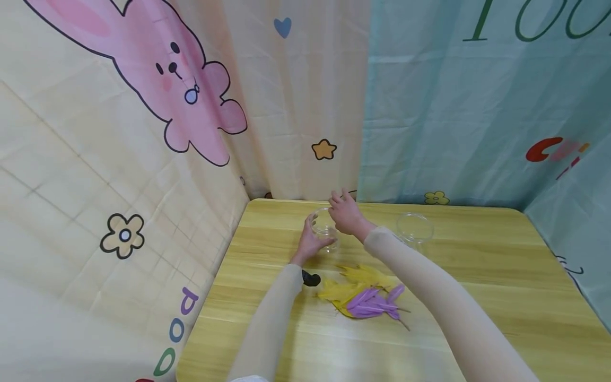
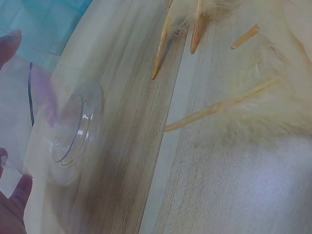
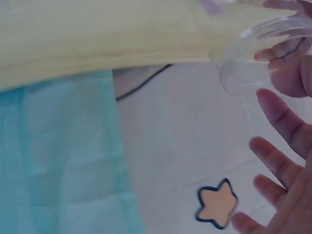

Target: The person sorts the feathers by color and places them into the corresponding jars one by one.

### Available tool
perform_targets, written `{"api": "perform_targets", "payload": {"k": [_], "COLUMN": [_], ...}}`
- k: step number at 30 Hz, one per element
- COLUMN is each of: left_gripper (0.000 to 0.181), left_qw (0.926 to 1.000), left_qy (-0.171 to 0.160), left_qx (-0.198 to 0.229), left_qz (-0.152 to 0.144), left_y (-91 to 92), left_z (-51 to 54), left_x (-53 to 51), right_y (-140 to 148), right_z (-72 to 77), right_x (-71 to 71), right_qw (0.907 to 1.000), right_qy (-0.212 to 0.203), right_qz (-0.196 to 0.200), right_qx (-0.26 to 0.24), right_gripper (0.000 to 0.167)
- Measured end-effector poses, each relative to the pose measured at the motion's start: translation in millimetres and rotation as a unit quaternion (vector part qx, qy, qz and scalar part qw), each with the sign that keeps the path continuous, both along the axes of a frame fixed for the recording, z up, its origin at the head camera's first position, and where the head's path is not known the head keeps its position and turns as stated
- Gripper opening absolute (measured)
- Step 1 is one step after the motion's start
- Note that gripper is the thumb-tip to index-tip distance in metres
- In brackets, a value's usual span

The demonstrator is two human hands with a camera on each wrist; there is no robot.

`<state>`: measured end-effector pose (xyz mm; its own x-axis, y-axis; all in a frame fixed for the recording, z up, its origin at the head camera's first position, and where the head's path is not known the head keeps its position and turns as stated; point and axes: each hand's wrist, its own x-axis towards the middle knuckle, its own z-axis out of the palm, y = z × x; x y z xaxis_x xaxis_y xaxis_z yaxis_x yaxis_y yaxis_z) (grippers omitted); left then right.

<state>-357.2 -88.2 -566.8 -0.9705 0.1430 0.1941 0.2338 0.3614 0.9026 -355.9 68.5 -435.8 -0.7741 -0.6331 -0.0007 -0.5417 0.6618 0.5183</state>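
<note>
Beyond the right sleeve (image 1: 439, 297), far along the worktop (image 1: 501, 265), a clear container (image 1: 325, 230) is gripped by curled fingers of the left hand (image 1: 310, 241) and could be tipped by uneven pressure from the right hand (image 1: 349, 215), fingers spread.

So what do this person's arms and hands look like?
The sleeves are long, plain and cream-coloured. The left hand and right hand wear no gloves. A small black thing shows beside the left sleeve; whether it's worn, I can't tell.

Cut-off green lettering (image 1: 532, 40), seemingly "100", marks the teal curtain (image 1: 429, 116); "oo" (image 1: 172, 336) marks the cream curtain (image 1: 62, 286).
</note>
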Motion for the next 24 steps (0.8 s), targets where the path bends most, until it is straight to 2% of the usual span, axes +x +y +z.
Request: {"api": "perform_targets", "payload": {"k": [2,3,5,7,10,16,18,19,21,23,24], "left_gripper": [0.101,0.101,0.102,0.103,0.104,0.104,0.105,0.105,0.106,0.107,0.107], "left_qw": [1.0,1.0,1.0,1.0,1.0,1.0,1.0,1.0,0.9999,0.9999,0.9998], "left_qy": [-0.001,-0.001,-0.002,-0.005,-0.005,0.001,0.0,-0.004,-0.009,-0.016,-0.018], "left_qx": [0.002,0.001,0.0,-0.001,-0.007,-0.004,0.002,0.003,0.005,0.004,0.003], "left_qz": [-0.001,-0.002,-0.002,0.001,0.004,-0.002,0.0,0.002,0.004,0.005,0.004], "left_y": [0.8,1.1,1.4,1.1,0.7,2.3,2.5,2.5,1.8,1.4,1.3], "left_z": [-0.1,0.1,1.0,2.2,4.9,8.2,8.5,8.2,6.2,3.2,1.8], "left_x": [0.0,-0.2,-0.8,-1.6,-3.1,-4.9,-3.6,-2.8,-1.1,0.2,0.8], "right_y": [8.5,13.7,25.3,36.7,53.2,86.8,97.1,102.0,111.5,120.8,125.2], "right_z": [-5.9,-8.4,-15.1,-21.1,-29.6,-51.1,-62.8,-69.0,-82.0,-95.0,-100.6], "right_x": [-1.2,-0.9,0.4,4.1,11.9,35.7,45.2,50.4,61.0,70.8,75.2], "right_qw": [0.9966,0.9913,0.9737,0.9495,0.9151,0.8399,0.8207,0.8137,0.8068,0.8059,0.8084], "right_qy": [-0.023,-0.04,-0.071,-0.104,-0.147,-0.236,-0.255,-0.262,-0.272,-0.279,-0.281], "right_qz": [-0.004,-0.006,-0.001,0.008,0.022,0.026,0.024,0.023,0.025,0.029,0.031], "right_qx": [-0.079,-0.125,-0.217,-0.296,-0.375,-0.488,-0.511,-0.518,-0.524,-0.521,-0.517], "right_gripper": [0.034,0.031,0.024,0.022,0.023,0.017,0.013,0.012,0.009,0.008,0.007]}}
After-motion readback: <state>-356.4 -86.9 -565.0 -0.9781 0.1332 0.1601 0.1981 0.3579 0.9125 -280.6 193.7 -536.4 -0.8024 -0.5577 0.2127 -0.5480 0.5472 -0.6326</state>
